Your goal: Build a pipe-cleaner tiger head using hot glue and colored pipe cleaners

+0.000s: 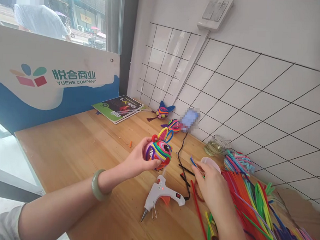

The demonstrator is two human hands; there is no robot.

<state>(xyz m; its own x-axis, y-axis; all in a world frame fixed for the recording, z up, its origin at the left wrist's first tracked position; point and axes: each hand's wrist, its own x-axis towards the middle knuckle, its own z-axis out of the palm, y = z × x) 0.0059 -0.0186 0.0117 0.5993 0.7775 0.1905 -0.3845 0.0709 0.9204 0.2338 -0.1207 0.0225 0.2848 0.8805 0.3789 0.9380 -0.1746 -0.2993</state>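
Left hand (137,159) with its grip around a pipe-cleaner ball (158,151), right hand (209,182) (fingers pinched) on a blue pipe cleaner (193,161).

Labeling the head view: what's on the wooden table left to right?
Green booklet → left hand holding the pipe-cleaner ball → white glue gun → right hand → glass jar → pile of pipe cleaners.

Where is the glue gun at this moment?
In the head view, the glue gun stands on the wooden table, low in the middle, below the colourful ball held by the left hand and left of the right hand.
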